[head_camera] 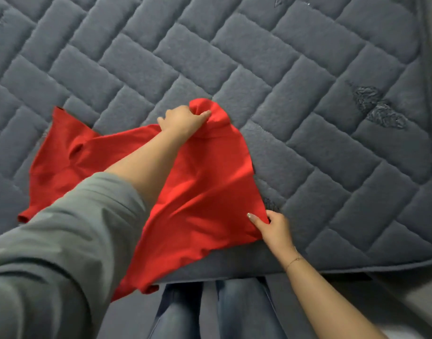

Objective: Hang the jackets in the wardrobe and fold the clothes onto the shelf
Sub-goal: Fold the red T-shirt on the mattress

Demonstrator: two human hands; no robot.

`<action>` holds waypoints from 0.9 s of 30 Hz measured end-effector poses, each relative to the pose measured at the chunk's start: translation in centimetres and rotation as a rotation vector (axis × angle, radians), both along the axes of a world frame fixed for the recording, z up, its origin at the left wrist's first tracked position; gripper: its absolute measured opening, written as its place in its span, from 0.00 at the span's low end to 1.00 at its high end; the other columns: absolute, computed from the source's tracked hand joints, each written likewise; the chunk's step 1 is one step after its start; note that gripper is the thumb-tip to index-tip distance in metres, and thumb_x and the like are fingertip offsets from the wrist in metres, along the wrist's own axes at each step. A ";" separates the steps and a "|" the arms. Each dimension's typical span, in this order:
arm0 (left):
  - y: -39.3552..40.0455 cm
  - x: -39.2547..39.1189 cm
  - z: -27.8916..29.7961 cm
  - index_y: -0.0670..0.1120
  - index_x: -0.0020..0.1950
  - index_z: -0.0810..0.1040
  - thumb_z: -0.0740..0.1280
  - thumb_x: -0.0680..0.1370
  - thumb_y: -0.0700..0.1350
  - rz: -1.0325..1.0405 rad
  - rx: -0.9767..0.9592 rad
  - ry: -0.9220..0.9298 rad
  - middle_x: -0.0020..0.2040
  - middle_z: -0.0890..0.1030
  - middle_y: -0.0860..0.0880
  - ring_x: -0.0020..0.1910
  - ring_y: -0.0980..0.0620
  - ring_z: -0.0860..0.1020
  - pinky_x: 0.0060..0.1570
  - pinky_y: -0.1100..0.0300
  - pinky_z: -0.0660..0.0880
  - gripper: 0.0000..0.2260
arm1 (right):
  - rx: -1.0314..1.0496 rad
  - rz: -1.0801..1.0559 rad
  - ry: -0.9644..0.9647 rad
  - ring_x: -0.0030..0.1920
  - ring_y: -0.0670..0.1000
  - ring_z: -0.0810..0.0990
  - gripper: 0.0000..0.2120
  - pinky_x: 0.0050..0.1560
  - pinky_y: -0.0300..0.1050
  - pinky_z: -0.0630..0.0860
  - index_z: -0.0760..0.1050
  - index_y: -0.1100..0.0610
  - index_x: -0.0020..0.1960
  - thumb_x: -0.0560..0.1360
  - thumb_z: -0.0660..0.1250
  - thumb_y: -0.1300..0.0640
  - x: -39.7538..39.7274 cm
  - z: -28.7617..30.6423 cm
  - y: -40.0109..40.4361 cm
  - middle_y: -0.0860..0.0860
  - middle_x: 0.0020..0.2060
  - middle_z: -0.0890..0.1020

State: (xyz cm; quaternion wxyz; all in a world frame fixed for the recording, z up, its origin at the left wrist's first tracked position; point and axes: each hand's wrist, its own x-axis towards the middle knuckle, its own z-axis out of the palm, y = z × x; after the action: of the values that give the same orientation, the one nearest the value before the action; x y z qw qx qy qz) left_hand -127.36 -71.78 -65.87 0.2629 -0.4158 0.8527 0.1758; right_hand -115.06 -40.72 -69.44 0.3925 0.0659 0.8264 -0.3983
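Thumb and curled fingers of the left hand (184,119) bunch a far fold of a bright red cotton garment (185,192), while the right hand (275,227) pinches its near right corner between thumb and fingers. The garment lies rumpled across the near left part of a grey quilted mattress cover with a brick-stitch pattern (295,81), one end spilling over the near edge toward the person's blue jeans (239,309). A grey-green sleeve (63,241) covers the left arm, and a thin bracelet (293,261) circles the right wrist.

The likely trouble lies in the slack cloth. Both grips take only small bites of fabric, so a pull could drag creases into the fold or let a corner slip free. The overhanging end could pull more cloth off the edge, and the left forearm crossing the garment may trap it during a fold.

No wardrobe, shelf or other container is in view.
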 end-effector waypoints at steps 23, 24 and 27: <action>-3.2 -4.8 -1.4 0.50 0.40 0.74 0.74 0.74 0.45 -0.097 0.258 0.451 0.37 0.77 0.54 0.38 0.56 0.73 0.43 0.63 0.70 0.09 | 0.067 -0.241 0.221 0.40 0.47 0.79 0.14 0.41 0.44 0.72 0.77 0.56 0.53 0.73 0.75 0.52 2.7 0.6 1.6 0.48 0.40 0.84; -3.5 -5.3 -1.3 0.51 0.37 0.73 0.73 0.76 0.42 -0.059 0.301 0.490 0.33 0.77 0.57 0.33 0.58 0.72 0.39 0.65 0.69 0.12 | 0.089 -0.231 0.231 0.40 0.52 0.80 0.12 0.42 0.47 0.73 0.78 0.59 0.52 0.74 0.74 0.53 2.5 0.4 1.7 0.53 0.40 0.84; -4.6 -7.1 -0.3 0.52 0.37 0.71 0.69 0.79 0.40 0.110 0.364 0.623 0.32 0.74 0.55 0.28 0.62 0.67 0.31 0.68 0.67 0.13 | 0.104 -0.231 0.223 0.43 0.56 0.81 0.11 0.46 0.50 0.76 0.80 0.64 0.53 0.76 0.72 0.56 2.7 0.1 3.2 0.59 0.43 0.85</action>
State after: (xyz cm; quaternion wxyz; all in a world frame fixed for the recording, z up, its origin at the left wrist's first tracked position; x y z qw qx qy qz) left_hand -134.44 -76.41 -66.17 0.0503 -0.3339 0.8230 0.4568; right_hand -112.35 -37.55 -69.36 0.2461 0.1361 0.8712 -0.4023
